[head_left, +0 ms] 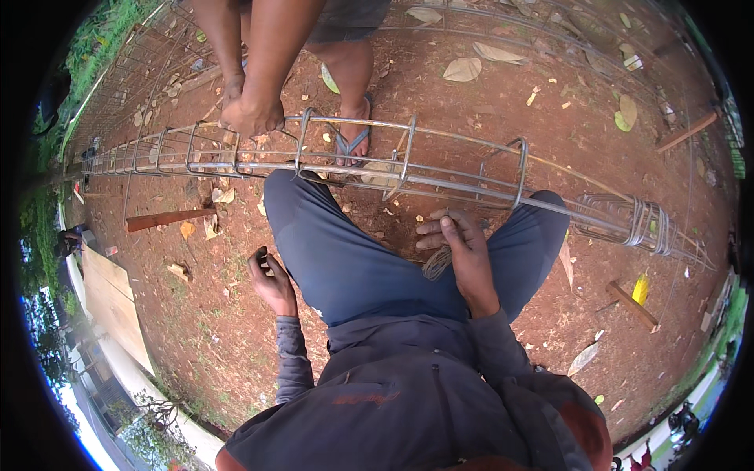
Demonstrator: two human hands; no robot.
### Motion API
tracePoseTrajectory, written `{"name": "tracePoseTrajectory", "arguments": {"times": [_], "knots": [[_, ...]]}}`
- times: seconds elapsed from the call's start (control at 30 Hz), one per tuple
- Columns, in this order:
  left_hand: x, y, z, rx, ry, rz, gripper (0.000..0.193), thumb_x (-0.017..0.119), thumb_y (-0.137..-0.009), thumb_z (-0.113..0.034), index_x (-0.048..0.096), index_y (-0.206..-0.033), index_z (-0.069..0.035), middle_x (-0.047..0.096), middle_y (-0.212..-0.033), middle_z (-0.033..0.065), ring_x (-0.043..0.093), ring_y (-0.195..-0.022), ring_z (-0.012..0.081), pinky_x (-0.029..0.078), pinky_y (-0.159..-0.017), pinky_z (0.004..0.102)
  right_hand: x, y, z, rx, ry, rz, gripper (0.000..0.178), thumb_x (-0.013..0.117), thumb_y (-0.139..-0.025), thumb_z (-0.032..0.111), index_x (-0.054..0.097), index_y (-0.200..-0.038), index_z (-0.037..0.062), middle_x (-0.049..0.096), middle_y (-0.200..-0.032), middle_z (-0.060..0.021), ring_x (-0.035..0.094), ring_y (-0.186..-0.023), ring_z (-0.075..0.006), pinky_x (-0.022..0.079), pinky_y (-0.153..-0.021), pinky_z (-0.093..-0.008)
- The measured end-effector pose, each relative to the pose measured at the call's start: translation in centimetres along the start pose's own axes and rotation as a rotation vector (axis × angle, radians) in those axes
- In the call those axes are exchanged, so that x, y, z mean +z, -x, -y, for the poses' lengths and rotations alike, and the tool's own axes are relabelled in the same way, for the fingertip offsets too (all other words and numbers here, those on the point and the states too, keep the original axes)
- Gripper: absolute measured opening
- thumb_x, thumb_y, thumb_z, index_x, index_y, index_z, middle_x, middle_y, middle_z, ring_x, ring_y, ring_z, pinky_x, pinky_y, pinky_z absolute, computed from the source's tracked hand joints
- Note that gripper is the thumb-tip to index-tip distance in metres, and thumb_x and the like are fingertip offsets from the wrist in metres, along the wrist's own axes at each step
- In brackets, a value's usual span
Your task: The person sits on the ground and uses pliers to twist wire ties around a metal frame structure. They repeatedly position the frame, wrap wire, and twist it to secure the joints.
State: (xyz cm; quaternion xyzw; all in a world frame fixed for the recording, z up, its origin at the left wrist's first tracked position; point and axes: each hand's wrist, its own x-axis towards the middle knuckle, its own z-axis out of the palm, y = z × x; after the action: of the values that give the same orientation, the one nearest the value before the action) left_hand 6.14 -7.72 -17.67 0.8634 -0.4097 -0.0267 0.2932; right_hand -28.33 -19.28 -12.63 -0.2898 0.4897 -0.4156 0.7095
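Loosely, the left hand (275, 284) hangs beside the left thigh, its fingers half curled with a gap to the thumb. The right hand (469, 259) is partly closed above the lap, a bundle of thin wire (437, 264) under its fingers; whether they clamp it, I cannot tell. A steel cage (408, 151) spans the knees, a co-worker's hands (255, 116) at its far bar. Red lettering (367, 399) on the dark jacket (361, 432) is too blurred to read.

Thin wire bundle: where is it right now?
In the head view, the thin wire bundle is right of centre, between the thighs, just left of the right hand.
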Motion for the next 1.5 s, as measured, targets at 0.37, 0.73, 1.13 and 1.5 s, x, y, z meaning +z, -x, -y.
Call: {"name": "tracePoseTrajectory", "arguments": {"times": [0.37,0.73,1.13,1.5], "knots": [[2.3,8.9,-23.6,0.555,0.439,0.749,0.061,0.077,-0.083,-0.003,0.053,-0.139,0.004,0.063,-0.123,0.0252,0.062,-0.114,0.0441,0.049,-0.101,0.0472,0.7,4.0,3.0,-0.101,0.049,-0.171,0.026,0.059,-0.107,0.016,0.065,-0.122,-0.0053,0.071,-0.125,-0.0225,0.067,-0.122,-0.0259,0.049,-0.106,-0.0344],[4.2,6.8,-22.3,-0.366,1.522,0.971,0.029,0.049,-0.1,0.007,0.054,-0.127,0.0,0.067,-0.109,0.0122,0.071,-0.093,0.0257,0.057,-0.087,0.0363,-3.5,4.6,2.5,-0.109,-0.155,-0.491,0.027,0.062,-0.105,0.016,0.064,-0.122,-0.0046,0.075,-0.11,-0.0216,0.074,-0.106,-0.0261,0.058,-0.096,-0.0361],[3.2,7.1,-25.5,0.799,0.438,0.889,0.041,0.066,-0.095,-0.005,0.058,-0.134,0.002,0.065,-0.128,0.0223,0.061,-0.126,0.0376,0.034,-0.122,0.0493,-4.1,5.3,4.7,-0.03,-0.109,-0.41,0.025,0.063,-0.103,0.009,0.064,-0.122,-0.0079,0.076,-0.108,-0.0211,0.077,-0.09,-0.0287,0.061,-0.075,-0.0322],[4.8,9.8,-23.7,-0.243,0.759,1.164,0.03,0.048,-0.11,-0.022,0.064,-0.116,0.002,0.051,-0.072,0.0035,0.046,-0.06,0.0121,0.044,-0.064,0.0304,-11.3,2.7,10.1,-0.503,1.139,-0.312,0.04,0.075,-0.092,0.014,0.067,-0.129,0.0032,0.074,-0.104,-0.0171,0.072,-0.09,-0.0309,0.055,-0.083,-0.0406]]}}
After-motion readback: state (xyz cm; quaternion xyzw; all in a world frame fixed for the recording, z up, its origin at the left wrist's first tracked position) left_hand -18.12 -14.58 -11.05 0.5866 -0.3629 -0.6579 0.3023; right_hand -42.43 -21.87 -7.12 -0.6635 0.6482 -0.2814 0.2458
